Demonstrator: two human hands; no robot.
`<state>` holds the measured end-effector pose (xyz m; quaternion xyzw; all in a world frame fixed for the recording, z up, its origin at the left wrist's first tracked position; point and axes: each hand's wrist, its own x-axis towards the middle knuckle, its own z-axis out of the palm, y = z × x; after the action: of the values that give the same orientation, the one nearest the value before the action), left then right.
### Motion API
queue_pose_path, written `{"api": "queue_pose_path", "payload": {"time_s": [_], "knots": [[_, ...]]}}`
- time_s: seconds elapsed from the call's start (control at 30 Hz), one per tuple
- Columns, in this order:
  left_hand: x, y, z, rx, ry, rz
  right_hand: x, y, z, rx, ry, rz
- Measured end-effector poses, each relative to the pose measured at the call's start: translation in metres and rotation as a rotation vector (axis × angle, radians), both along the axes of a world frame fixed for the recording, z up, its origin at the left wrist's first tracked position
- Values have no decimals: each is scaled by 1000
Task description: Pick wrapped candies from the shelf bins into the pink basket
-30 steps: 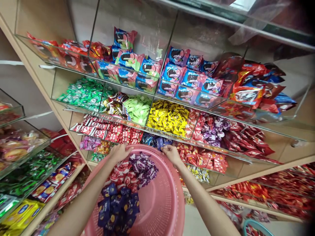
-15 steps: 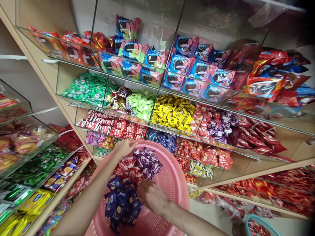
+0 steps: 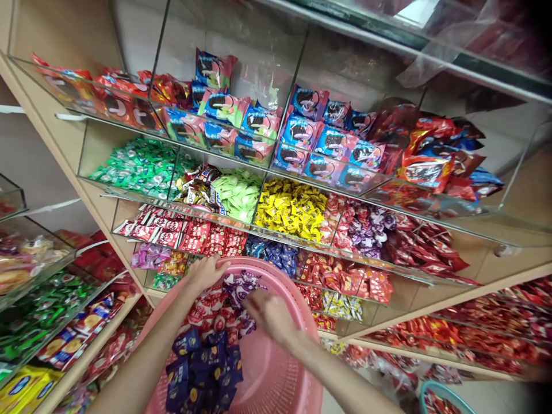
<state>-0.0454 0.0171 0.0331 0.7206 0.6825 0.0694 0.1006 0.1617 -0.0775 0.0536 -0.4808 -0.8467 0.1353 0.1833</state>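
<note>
A pink plastic basket (image 3: 259, 359) with slotted sides stands below the shelves. My left hand (image 3: 207, 272) is closed over its far left rim. Inside lie dark blue square packets (image 3: 202, 374) at the near left, red-and-white wrapped candies (image 3: 207, 310) behind them and purple-and-white wrapped candies (image 3: 241, 284) at the back. My right hand (image 3: 269, 313) is inside the basket, its fingers curled together at the edge of the purple candies. Its fingertips are slightly blurred, and whatever they may hold is hidden.
Glass-fronted shelves hold blue-and-pink cookie packs (image 3: 297, 132), yellow candies (image 3: 291, 210), green candies (image 3: 138, 169) and red packets (image 3: 215, 237). Another shelf unit with yellow packs (image 3: 32, 385) stands at the left. A teal basket (image 3: 444, 391) is on the floor at lower right.
My right hand has moved from beside the dark blue packets up and back to the purple candies. My left hand stays on the rim. The view has shifted slightly.
</note>
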Motion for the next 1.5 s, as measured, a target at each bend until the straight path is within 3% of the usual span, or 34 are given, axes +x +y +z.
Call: {"api": "queue_pose_path", "payload": {"time_s": [0.07, 0.17, 0.27, 0.53, 0.77, 1.1, 1.17, 1.27, 1.4, 1.5], "knots": [[0, 0, 0, -7, -7, 2, 24, 31, 8, 1, 50, -178], [-1, 1, 0, -6, -7, 2, 57, 69, 7, -50, -204, -452], [-2, 1, -1, 9, -1, -8, 73, 93, -3, -112, -365, -548], [0, 0, 3, -16, -2, 4, 70, 123, -15, -206, -495, -555], [0, 0, 0, -13, 6, -4, 77, 118, -19, -167, -527, -520], [-1, 1, -5, 3, 28, -22, 87, 87, 6, -54, -484, -453], [-1, 1, -5, -5, 22, -21, 88, 73, 13, -19, -385, -433], [-1, 1, -5, -7, 19, -18, 84, 50, 20, -22, 25, -371], [0, 2, -5, -4, 19, -18, 69, 27, 25, -396, 670, -353], [0, 2, -4, -2, 33, -18, 55, 17, 28, -626, 940, -336]]}}
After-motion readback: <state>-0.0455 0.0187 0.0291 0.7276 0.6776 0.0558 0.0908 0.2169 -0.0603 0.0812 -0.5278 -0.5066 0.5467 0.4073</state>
